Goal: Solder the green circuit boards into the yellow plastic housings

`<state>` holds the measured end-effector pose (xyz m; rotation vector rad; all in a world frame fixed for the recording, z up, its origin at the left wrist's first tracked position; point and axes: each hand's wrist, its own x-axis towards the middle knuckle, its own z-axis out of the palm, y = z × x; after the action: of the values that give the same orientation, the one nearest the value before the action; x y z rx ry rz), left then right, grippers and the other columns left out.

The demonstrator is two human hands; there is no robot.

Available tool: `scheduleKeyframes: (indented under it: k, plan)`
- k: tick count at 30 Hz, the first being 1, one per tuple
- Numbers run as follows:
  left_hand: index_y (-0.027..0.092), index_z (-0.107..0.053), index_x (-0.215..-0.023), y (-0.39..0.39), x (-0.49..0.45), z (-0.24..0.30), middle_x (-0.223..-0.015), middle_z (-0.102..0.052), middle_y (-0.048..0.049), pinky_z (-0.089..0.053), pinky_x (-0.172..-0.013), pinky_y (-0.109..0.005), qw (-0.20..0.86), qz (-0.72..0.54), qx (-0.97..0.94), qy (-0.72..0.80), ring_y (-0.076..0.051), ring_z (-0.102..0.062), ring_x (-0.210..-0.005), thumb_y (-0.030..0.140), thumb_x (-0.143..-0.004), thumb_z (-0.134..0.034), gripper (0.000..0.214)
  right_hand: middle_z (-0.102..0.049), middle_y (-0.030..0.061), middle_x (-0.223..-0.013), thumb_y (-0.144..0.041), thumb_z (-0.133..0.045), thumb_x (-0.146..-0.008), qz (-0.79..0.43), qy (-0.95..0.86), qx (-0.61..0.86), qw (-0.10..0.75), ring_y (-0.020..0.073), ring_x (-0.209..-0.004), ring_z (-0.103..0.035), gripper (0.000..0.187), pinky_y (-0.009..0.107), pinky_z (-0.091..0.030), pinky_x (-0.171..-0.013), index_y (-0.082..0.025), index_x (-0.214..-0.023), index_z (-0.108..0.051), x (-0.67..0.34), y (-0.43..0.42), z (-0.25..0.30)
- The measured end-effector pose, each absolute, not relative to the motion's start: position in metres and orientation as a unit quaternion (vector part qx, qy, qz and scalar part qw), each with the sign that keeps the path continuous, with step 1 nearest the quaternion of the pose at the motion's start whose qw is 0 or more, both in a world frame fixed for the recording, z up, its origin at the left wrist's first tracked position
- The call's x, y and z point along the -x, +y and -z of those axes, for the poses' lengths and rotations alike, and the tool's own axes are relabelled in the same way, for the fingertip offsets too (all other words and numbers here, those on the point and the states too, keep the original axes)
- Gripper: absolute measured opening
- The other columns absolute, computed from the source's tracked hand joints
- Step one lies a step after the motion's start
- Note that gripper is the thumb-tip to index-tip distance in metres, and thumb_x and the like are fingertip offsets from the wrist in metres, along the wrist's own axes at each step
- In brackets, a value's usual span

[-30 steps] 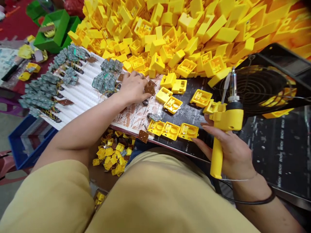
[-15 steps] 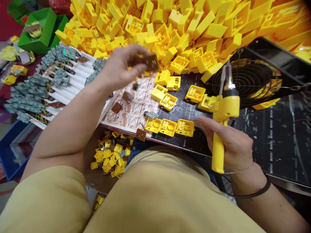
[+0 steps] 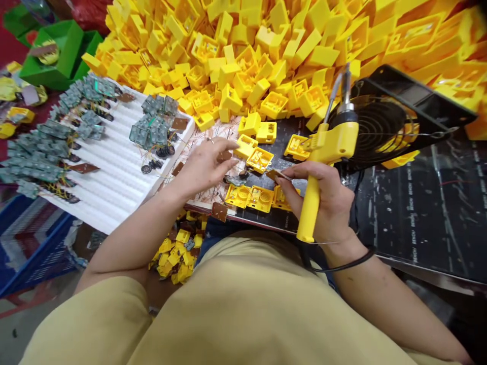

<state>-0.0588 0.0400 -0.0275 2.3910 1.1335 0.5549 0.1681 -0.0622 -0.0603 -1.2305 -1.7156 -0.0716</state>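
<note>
My right hand (image 3: 331, 195) grips a yellow soldering gun (image 3: 312, 203), its metal tip pointing up and away. Thumb and forefinger of that hand also pinch a small brown circuit board (image 3: 274, 174) above the row of cases. My left hand (image 3: 205, 165) hovers over the patterned sheet with fingers apart and nothing visible in them. Just right of its fingertips lie two open yellow cases (image 3: 259, 160). A small green circuit board (image 3: 234, 180) rests by the front row of yellow cases (image 3: 261, 198), the rightmost partly hidden by my right hand.
A large heap of yellow cases (image 3: 228, 66) fills the back. At right stands a black fan (image 3: 380, 121). White corrugated foam (image 3: 114, 157) at left bears wired green boards (image 3: 150, 126). Below the bench edge is a box of yellow parts (image 3: 177, 256); a blue crate (image 3: 41, 253) stands left.
My left hand has come down toward me from the heap's edge, and the brown board it held is gone from it. My right hand has moved left with the soldering gun and now pinches a brown board.
</note>
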Motion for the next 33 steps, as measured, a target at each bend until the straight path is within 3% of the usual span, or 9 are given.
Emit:
scheduleKeyframes:
  k: [2,5,12,17,20,23,28,31,33]
  plan:
    - [0.016,-0.076,-0.102,0.034,0.061,0.033,-0.104,-0.077,-0.0088,-0.051,-0.096,-0.042,0.175,-0.177,-0.867,0.431,-0.023,-0.068,-0.099,0.032,-0.097,-0.054,0.028,-0.071,-0.0024,-0.094,-0.014,-0.072,-0.091,0.033,-0.702,0.507,0.499,0.017,-0.079,-0.072,0.034,0.028,-0.063,-0.071,-0.026,-0.116,-0.053,-0.166,-0.062,0.063]
    - [0.019,-0.078,-0.102,0.024,0.051,0.04,-0.109,-0.078,-0.0075,-0.048,-0.101,-0.046,0.188,-0.203,-0.872,0.403,-0.024,-0.066,-0.105,0.037,-0.1,-0.052,0.032,-0.071,-0.0027,-0.093,-0.015,-0.072,-0.09,0.049,-0.697,0.499,0.512,0.0177,-0.078,-0.073,0.033,0.029,-0.063,-0.071,-0.026,-0.116,-0.054,-0.161,-0.061,0.065]
    - [0.017,-0.068,-0.087,0.014,0.014,0.046,-0.091,-0.079,-0.0065,-0.057,-0.087,-0.033,0.568,-0.37,-0.63,0.379,-0.019,-0.074,-0.093,0.062,-0.083,-0.072,0.045,-0.072,-0.0024,-0.093,-0.015,-0.075,-0.088,0.066,-0.694,0.487,0.526,0.016,-0.073,-0.072,0.037,0.025,-0.06,-0.065,-0.025,-0.116,-0.054,-0.146,-0.063,0.065]
    - [0.019,-0.064,-0.082,0.019,0.014,0.033,-0.073,-0.074,-0.0011,-0.058,-0.071,-0.03,0.657,-0.35,-0.558,0.368,-0.015,-0.071,-0.069,0.062,-0.07,-0.081,0.048,-0.074,0.0025,-0.102,-0.021,-0.08,-0.086,0.032,-0.721,0.469,0.509,0.0178,-0.086,-0.074,0.044,0.027,-0.062,-0.077,-0.023,-0.121,-0.054,-0.156,-0.07,0.063]
    - [0.019,-0.068,-0.081,0.026,0.027,0.013,-0.069,-0.072,-0.0001,-0.051,-0.056,-0.026,0.599,-0.274,-0.656,0.368,-0.012,-0.063,-0.055,0.052,-0.077,-0.078,0.035,-0.07,0.0113,-0.123,-0.032,-0.08,-0.087,-0.006,-0.78,0.452,0.434,0.0255,-0.11,-0.07,0.052,0.041,-0.06,-0.096,-0.022,-0.129,-0.051,-0.184,-0.078,0.059]
    - [0.019,-0.073,-0.079,0.023,0.034,0.0,-0.077,-0.076,-0.0015,-0.052,-0.066,-0.026,0.455,-0.19,-0.804,0.332,-0.013,-0.069,-0.068,0.032,-0.083,-0.073,0.014,-0.067,0.0126,-0.129,-0.04,-0.074,-0.092,-0.031,-0.824,0.44,0.356,0.029,-0.119,-0.066,0.049,0.051,-0.055,-0.104,-0.022,-0.131,-0.052,-0.212,-0.085,0.061]
    - [0.018,-0.074,-0.087,0.002,0.017,0.014,-0.083,-0.078,-0.0033,-0.051,-0.075,-0.029,0.226,-0.109,-0.915,0.317,-0.017,-0.072,-0.078,0.021,-0.09,-0.064,0.012,-0.07,0.0115,-0.123,-0.028,-0.069,-0.095,-0.011,-0.826,0.436,0.358,0.0233,-0.111,-0.069,0.038,0.041,-0.06,-0.095,-0.019,-0.128,-0.054,-0.215,-0.088,0.08]
    - [0.018,-0.073,-0.088,-0.002,0.007,0.026,-0.082,-0.078,-0.0042,-0.051,-0.077,-0.032,0.168,-0.06,-0.929,0.326,-0.02,-0.072,-0.079,0.023,-0.092,-0.062,0.013,-0.073,0.0105,-0.116,-0.032,-0.075,-0.091,0.016,-0.804,0.454,0.384,0.0227,-0.099,-0.073,0.042,0.041,-0.059,-0.096,-0.019,-0.126,-0.055,-0.208,-0.09,0.076]
    - [0.018,-0.073,-0.088,-0.001,0.005,0.028,-0.085,-0.078,-0.0052,-0.05,-0.079,-0.035,0.163,-0.031,-0.928,0.334,-0.022,-0.072,-0.083,0.023,-0.092,-0.061,0.014,-0.076,0.0042,-0.101,-0.028,-0.079,-0.087,0.027,-0.786,0.468,0.404,0.0171,-0.082,-0.073,0.039,0.031,-0.06,-0.086,-0.021,-0.119,-0.059,-0.211,-0.097,0.061]
